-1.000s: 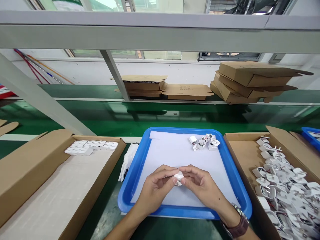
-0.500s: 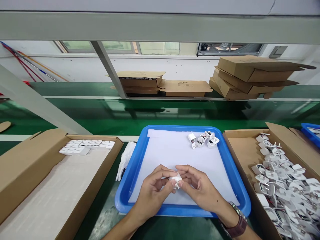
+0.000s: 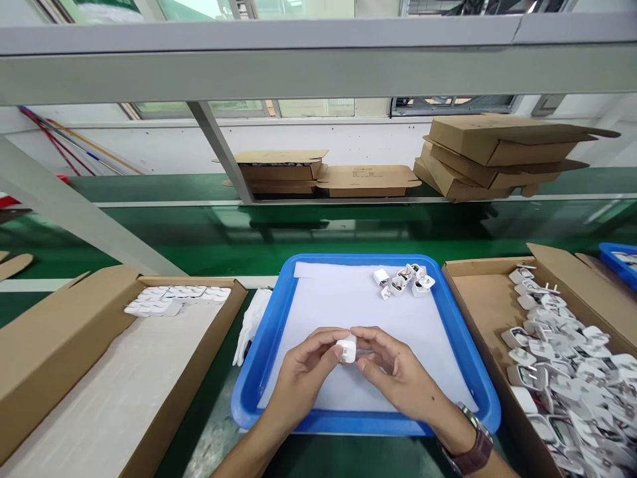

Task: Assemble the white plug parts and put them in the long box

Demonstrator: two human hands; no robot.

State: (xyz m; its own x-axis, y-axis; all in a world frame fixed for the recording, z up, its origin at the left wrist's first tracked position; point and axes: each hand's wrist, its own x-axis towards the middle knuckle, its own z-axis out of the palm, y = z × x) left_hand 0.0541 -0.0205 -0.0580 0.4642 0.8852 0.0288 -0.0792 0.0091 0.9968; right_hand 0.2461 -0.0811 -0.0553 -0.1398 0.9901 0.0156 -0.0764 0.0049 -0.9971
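Over the near part of the blue tray (image 3: 288, 312), a small white plug housing (image 3: 348, 349) is held between my two hands. My left hand (image 3: 311, 368) pinches its left side with thumb and fingers. My right hand (image 3: 391, 362), with a watch on the wrist, has its fingertips at the housing's right edge, thumb and fingers curved around it. At the tray's back right lie several white housings (image 3: 398, 284) with wires showing, on a white sheet (image 3: 333, 292) that lines the tray.
On the left, a cardboard box (image 3: 192, 378) holds rows of white pieces (image 3: 154, 307). A right-hand box (image 3: 468, 279) is heaped with open white housings (image 3: 562, 358). Beside the tray lies a white cloth-like item (image 3: 253, 322). Behind stand stacked cartons (image 3: 497, 149) and a metal frame post (image 3: 219, 149).
The white housing has turned between my fingers and now shows a smooth face. My hands have hardly moved. The view has tilted slightly upward.
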